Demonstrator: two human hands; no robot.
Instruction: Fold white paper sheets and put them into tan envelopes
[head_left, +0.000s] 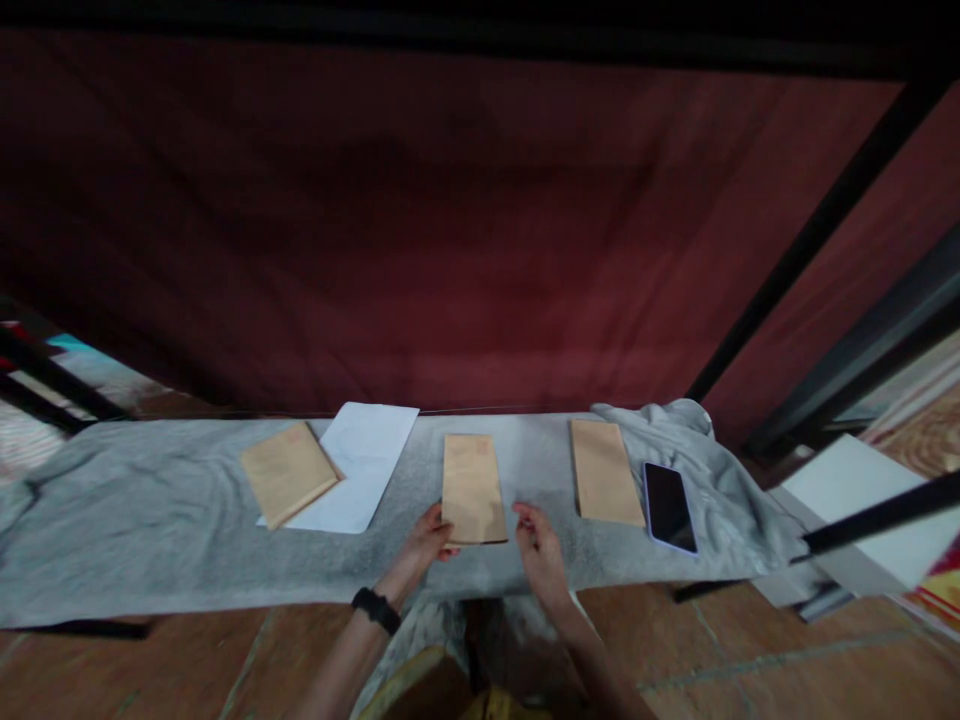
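A brown paper envelope (472, 485) lies upright in front of me at the middle of the grey cloth. My left hand (431, 532) grips its lower left corner, thumb on top and fingers beneath. Just right of the envelope, apart from it, is my right hand (536, 540), its fingers curled with the index bent toward the thumb. Whether anything small sits between those fingertips I cannot make out. Farther right lies another brown envelope (606, 472). On the left, a pile of brown envelopes (289, 472) partly covers a white sheet (367, 450).
A dark-screened phone (670, 508) in a light purple case rests beside the right envelope. The grey cloth (165, 520) covers a narrow bench, bunched at its right end. Behind hangs a dark red curtain (465, 250) within a black frame. A white box (870, 510) stands at right.
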